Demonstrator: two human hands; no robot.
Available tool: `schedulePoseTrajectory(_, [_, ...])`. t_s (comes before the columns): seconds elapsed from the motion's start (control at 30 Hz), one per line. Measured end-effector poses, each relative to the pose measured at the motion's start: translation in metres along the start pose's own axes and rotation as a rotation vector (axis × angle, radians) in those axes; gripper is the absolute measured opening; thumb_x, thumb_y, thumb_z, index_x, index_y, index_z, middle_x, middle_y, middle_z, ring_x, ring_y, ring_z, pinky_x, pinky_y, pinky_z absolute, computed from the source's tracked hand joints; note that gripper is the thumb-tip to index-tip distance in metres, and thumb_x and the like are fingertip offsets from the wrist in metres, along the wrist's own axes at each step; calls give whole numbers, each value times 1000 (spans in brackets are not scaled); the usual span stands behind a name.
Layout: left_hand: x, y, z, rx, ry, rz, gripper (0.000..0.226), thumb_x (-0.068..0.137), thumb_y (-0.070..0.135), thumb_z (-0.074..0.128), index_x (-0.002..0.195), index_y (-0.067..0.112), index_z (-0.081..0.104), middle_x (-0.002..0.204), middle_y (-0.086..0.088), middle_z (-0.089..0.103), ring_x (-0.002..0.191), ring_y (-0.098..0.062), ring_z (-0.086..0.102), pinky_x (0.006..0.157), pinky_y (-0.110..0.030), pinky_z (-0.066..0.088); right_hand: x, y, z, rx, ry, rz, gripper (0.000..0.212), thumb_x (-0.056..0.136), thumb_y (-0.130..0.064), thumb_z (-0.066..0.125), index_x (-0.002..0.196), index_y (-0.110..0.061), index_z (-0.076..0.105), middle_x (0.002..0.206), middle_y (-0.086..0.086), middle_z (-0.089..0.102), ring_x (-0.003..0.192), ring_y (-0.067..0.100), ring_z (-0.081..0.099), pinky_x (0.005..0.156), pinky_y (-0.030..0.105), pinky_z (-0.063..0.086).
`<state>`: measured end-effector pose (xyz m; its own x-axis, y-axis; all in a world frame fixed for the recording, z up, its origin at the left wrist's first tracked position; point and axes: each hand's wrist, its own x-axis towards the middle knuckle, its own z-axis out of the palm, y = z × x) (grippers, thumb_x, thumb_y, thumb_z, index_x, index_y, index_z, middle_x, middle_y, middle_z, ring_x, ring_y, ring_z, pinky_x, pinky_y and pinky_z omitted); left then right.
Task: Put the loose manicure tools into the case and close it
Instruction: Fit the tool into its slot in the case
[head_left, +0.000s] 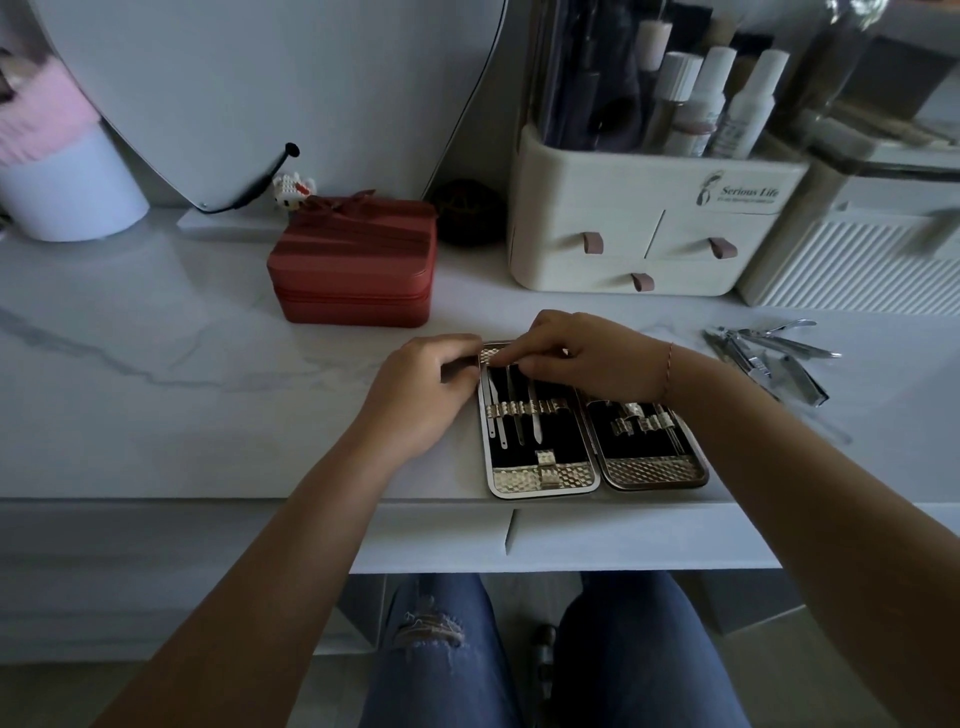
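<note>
Now left hand (415, 387), right hand (579, 358) — both at open case (652, 472).

The desk (208, 332) looks like smooth, glossy white marble with grey veins. The open case (597, 483) has a shiny metal rim, a matt black lining and embossed metallic bands. The loose tools (769, 353) are polished metal. The red box (353, 265) looks like matt leatherette.

Upper ends of tools (536, 423) in the case (652, 475) under fingers (522, 368) of the right hand (592, 358)
</note>
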<state>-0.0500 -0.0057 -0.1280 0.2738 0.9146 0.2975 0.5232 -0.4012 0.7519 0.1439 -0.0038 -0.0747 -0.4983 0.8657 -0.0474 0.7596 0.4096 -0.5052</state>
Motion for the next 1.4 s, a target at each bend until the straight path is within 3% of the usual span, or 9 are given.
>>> schedulePoseTrajectory(0.13, [1,-3,0,2,-3,-38,30,87,16,59,115,24,66,117,15,64,109,2,55,88,-2,33,-25,14,-16,184,283,48,22,89,-20,60,110,-27,67,92,-8,61,81,0,56,77,7,41])
schedulePoseTrajectory(0.3, [8,-2,2,61,-15,-76,29,87,24,60,115,27,65,119,11,64,108,1,52,89,-12,33,-88,71,-50,68,672,375,18,82,-19,69,99,-16,71,90,5,71,74,12,62,65,1,45])
schedulePoseTrajectory(0.4, [20,5,5,86,-14,-133,26,86,30,62,111,26,67,115,8,66,109,-8,57,96,-26,41,-112,92,-54,36,663,563,13,80,-20,71,90,-13,73,78,7,70,64,19,59,63,27,51])
schedulePoseTrajectory(0.57, [22,9,19,177,1,-45,29,86,31,62,113,20,65,120,4,64,117,-17,54,104,-42,38,-127,91,-45,-87,514,529,7,74,-25,75,77,-19,72,67,-8,61,61,1,51,58,15,38])
schedulePoseTrajectory(0.9, [21,2,19,121,8,-3,25,88,28,60,112,26,66,113,10,64,108,-6,52,95,-25,36,-140,98,-31,-181,483,471,10,72,-21,76,79,-23,71,65,-8,57,60,2,51,58,3,34])
schedulePoseTrajectory(1.03, [20,3,19,125,15,7,25,88,27,60,112,24,66,110,13,62,104,-2,50,92,-22,34,-136,103,-30,-193,505,516,8,74,-24,74,79,-19,70,66,-11,56,63,0,48,56,10,31])
schedulePoseTrajectory(1.2, [20,4,19,127,22,5,26,88,28,60,113,24,66,108,15,60,103,1,48,91,-19,32,-131,101,-30,-193,479,555,3,79,-21,69,78,-18,68,67,2,66,62,2,49,55,16,31])
schedulePoseTrajectory(1.27, [20,4,19,130,23,4,26,88,27,60,113,24,66,109,14,61,103,2,49,90,-18,32,-129,98,-30,-197,468,575,2,80,-18,67,79,-17,68,67,-1,63,64,9,50,59,24,32])
schedulePoseTrajectory(1.4, [20,4,19,129,20,2,26,88,27,60,113,23,66,113,11,63,104,0,50,90,-19,33,-126,93,-27,-184,482,576,3,81,-14,66,79,-15,67,60,-13,51,68,14,49,64,25,32])
